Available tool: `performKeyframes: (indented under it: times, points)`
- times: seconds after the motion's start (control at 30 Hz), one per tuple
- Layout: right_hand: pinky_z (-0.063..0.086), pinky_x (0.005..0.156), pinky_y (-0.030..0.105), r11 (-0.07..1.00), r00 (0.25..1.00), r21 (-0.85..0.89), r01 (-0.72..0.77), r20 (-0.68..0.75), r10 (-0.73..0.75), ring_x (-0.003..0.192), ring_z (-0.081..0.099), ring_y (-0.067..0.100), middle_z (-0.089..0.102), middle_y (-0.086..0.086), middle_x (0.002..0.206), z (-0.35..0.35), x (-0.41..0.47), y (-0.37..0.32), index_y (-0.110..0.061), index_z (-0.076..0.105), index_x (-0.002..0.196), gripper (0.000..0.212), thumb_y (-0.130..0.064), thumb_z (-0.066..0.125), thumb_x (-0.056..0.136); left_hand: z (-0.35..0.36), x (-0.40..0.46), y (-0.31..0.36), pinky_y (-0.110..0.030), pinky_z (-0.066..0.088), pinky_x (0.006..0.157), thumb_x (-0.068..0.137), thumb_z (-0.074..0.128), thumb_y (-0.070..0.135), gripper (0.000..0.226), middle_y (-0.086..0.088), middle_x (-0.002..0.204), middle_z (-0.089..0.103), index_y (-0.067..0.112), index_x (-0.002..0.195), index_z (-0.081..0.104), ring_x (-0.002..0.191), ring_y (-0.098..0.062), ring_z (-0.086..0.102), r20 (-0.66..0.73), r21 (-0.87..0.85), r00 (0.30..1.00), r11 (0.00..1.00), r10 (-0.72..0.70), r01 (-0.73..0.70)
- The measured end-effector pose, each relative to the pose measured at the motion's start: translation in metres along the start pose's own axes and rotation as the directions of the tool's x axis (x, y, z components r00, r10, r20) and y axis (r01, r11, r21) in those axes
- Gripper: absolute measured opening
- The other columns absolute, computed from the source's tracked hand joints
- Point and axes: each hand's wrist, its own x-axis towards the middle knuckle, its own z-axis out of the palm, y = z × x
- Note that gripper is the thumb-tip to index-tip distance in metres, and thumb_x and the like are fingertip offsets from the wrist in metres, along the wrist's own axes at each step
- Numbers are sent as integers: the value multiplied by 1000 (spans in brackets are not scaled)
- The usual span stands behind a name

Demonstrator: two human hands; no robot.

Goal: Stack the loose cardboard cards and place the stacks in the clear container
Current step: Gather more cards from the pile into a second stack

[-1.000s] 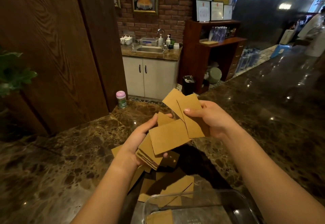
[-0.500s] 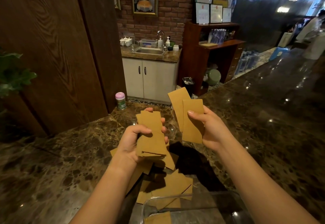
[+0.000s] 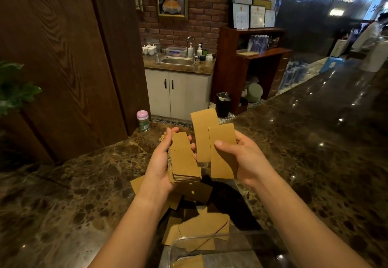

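My left hand point(image 3: 159, 162) grips a thick stack of brown cardboard cards point(image 3: 184, 162) above the marble counter, thumb on top. Just to its right, my right hand point(image 3: 245, 158) pinches two loose cards point(image 3: 212, 141) upright, thumb across the nearer one. Several loose cards point(image 3: 201, 225) lie scattered on the counter below both hands. The clear container point(image 3: 212, 240) sits at the bottom edge, nearest me, with a card point(image 3: 189, 262) inside it.
The dark marble counter point(image 3: 73, 204) runs left and far right. A small pink-lidded jar point(image 3: 143, 120) stands at its far edge by a wooden wall panel. A green plant point(image 3: 14, 91) is at the left. Beyond are a sink cabinet and shelves.
My left hand has squared its fanned cards into a neat stack. My right hand turned its two cards upright and brought them close beside the stack.
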Motion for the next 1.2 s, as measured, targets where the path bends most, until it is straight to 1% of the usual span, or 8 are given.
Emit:
performKeyframes:
  times: [0.13, 0.3, 0.43, 0.6, 0.67, 0.83, 1.07, 1.2]
  points:
    - [57, 77, 40, 976, 980, -132, 173, -79, -184, 96, 73, 21, 77, 0, 103, 3, -4, -4, -19, 68, 115, 27, -8, 68, 90, -3, 0, 0, -39, 54, 66, 89, 59, 42, 30, -14, 101, 67, 24, 113, 63, 78, -25, 63, 24, -46, 999, 998, 32, -31]
    - [59, 76, 45, 998, 998, -16, 67, 17, -67, 98, 73, 26, 76, 6, 108, 9, -3, -7, -18, 64, 120, 29, -8, 63, 93, 0, 0, 2, -50, 52, 84, 92, 55, 42, 23, -7, 95, 76, 26, 105, 67, 86, -27, 72, 30, 21, 998, 998, 64, -64]
    - [60, 73, 34, 971, 973, -78, 228, 51, -224, 96, 72, 21, 77, -2, 102, 7, -2, -5, -24, 70, 111, 33, -1, 68, 87, 3, -1, 4, -48, 54, 80, 89, 58, 45, 37, -10, 105, 73, 21, 116, 64, 87, -29, 70, 25, 85, 1000, 996, -17, 15]
    - [50, 87, 37, 583, 791, -543, 604, 319, -523, 106, 56, 17, 68, -16, 95, -7, 2, 1, -37, 79, 90, 44, 5, 73, 78, 7, -3, 10, -41, 57, 63, 83, 70, 32, 41, -19, 99, 72, 13, 119, 67, 78, -32, 69, -17, 96, 989, 984, -149, 150]
    - [48, 88, 40, 414, 710, -603, 682, 409, -574, 107, 52, 18, 68, -17, 97, -9, 5, 9, -30, 80, 90, 49, 15, 70, 74, 10, -4, 11, -45, 58, 73, 79, 71, 18, 40, -19, 112, 70, 13, 118, 67, 88, -34, 69, -42, 109, 987, 982, -152, 156]
    - [47, 94, 39, 327, 677, -639, 696, 433, -595, 113, 52, 16, 71, -15, 105, -14, 11, 21, -22, 81, 95, 59, 24, 59, 65, 3, -4, 4, -51, 53, 81, 64, 66, -3, 72, -23, 129, 61, 25, 130, 60, 104, -40, 62, 62, 216, 987, 968, -148, 131]
    - [58, 77, 26, 786, 870, -419, 455, 22, -492, 93, 68, 5, 71, -3, 102, -8, 5, 8, -26, 64, 108, 36, 4, 66, 88, 6, -8, 10, -44, 59, 73, 76, 45, 2, 64, -28, 120, 66, 28, 133, 55, 92, -36, 71, 222, 6, 970, 995, -95, 96]
    - [59, 63, 28, 995, 993, -15, 96, -70, -97, 84, 75, 11, 78, 0, 98, -7, 6, -4, -19, 65, 118, 27, -6, 61, 94, 0, -6, 8, -46, 58, 70, 74, 47, -3, 69, -18, 102, 70, 26, 135, 53, 78, -30, 69, 168, 57, 985, 997, 40, -50]
